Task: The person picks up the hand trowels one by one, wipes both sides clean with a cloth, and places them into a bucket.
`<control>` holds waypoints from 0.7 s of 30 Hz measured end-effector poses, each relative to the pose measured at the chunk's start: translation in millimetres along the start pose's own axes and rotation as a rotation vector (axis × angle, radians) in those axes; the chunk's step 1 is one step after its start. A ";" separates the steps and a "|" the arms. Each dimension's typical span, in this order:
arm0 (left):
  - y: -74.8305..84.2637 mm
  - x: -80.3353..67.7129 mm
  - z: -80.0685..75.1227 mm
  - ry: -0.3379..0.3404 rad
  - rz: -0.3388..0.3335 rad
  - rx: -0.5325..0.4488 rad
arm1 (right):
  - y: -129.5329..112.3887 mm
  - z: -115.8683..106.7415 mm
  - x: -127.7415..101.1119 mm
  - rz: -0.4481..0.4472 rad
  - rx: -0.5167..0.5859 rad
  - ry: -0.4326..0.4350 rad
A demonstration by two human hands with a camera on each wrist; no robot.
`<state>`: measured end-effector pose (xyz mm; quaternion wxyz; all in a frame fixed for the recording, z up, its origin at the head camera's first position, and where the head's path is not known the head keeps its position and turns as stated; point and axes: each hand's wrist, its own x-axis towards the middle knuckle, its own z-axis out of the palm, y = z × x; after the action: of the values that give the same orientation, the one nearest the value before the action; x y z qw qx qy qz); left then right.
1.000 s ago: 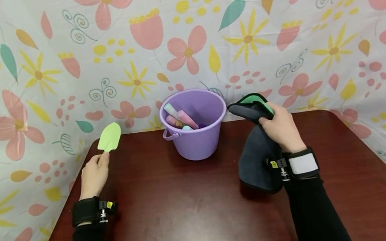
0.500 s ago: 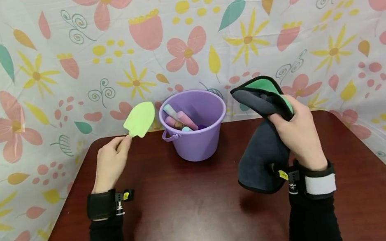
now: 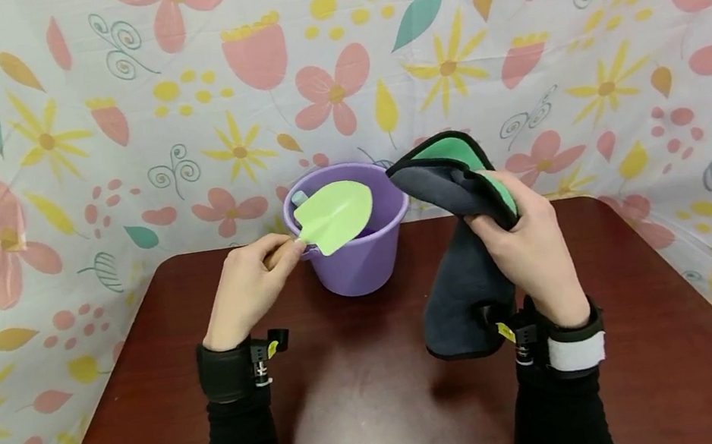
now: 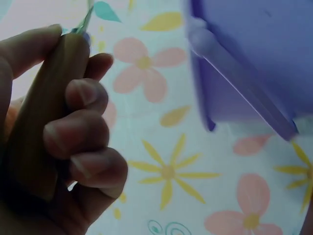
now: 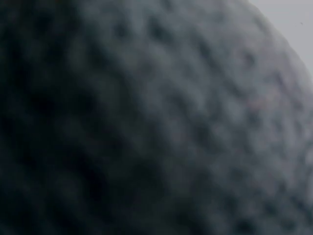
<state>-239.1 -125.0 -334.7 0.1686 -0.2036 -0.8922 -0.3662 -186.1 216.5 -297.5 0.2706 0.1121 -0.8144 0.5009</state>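
Observation:
My left hand point(image 3: 251, 284) grips a small hand trowel point(image 3: 336, 216) with a light green blade. In the left wrist view, its wooden handle point(image 4: 61, 83) lies within curled fingers. The blade overlaps the mouth of a purple bucket point(image 3: 359, 271), hiding most of what is inside; one pale blue stick end point(image 3: 299, 198) shows behind it. To the right of the bucket, my right hand point(image 3: 532, 242) holds a folded cloth point(image 3: 467, 297), dark grey on one side and green on the other, with black edging. Its lower part hangs down. Blurred cloth point(image 5: 195, 122) fills most of the right wrist view.
The bucket stands at the back of a dark reddish-brown table point(image 3: 372, 419). Right behind the table hangs a flower-patterned sheet point(image 3: 327, 27), which also runs along both sides. In the left wrist view, the bucket's carrying handle point(image 4: 249, 93) hangs against its side.
My left hand has carried the trowel rightward from the table's left side until its blade covers the bucket's opening. The right hand has lifted the cloth's folded top, which shows more green now.

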 end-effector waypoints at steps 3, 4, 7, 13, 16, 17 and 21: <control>6.1 2.5 3.0 0.015 0.032 -0.008 | -5.6 4.6 -1.1 -0.046 0.001 -0.021; 7.2 3.0 4.3 0.017 0.040 -0.013 | -7.2 7.0 -1.5 -0.065 -0.001 -0.026; 11.3 3.7 8.4 0.015 0.055 -0.009 | -9.2 17.2 -2.1 -0.117 -0.023 -0.049; 18.7 2.4 13.4 -0.012 0.076 0.028 | -13.8 44.5 -0.1 -0.193 -0.105 -0.114; 23.4 1.7 14.3 -0.003 0.099 0.029 | -17.9 55.9 -2.1 -0.216 -0.136 -0.157; 25.1 1.4 15.0 -0.004 0.106 0.027 | -18.8 59.2 -3.3 -0.216 -0.144 -0.171; 31.1 0.8 19.1 -0.019 0.136 0.022 | -21.4 69.8 -6.2 -0.213 -0.184 -0.239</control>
<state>-227.5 -90.8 -329.1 0.1869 -0.2654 -0.8817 -0.3423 -194.2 144.7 -309.3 0.2326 0.2313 -0.8666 0.3761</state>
